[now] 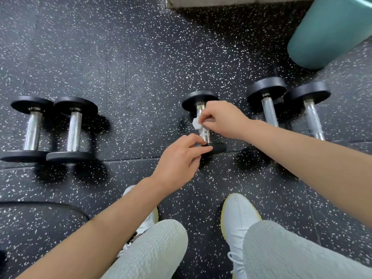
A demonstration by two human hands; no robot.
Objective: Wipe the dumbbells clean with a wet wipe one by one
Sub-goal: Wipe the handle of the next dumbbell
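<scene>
A black dumbbell with a chrome handle (205, 133) lies on the speckled floor in the middle of the view. My right hand (223, 119) presses a small white wet wipe (196, 124) against the upper part of that handle. My left hand (181, 158) grips the dumbbell's near black disc (218, 148) with fingers and thumb. Two more dumbbells (32, 127) (73, 129) lie side by side at the left. Another two (268, 105) (311, 113) lie at the right, partly hidden by my right forearm.
A teal rounded object (330, 31) stands at the top right, and a pale ledge (221, 2) runs along the top edge. My white shoes (239, 216) and light trousers are at the bottom. A black mat edge (50, 204) curves at the lower left.
</scene>
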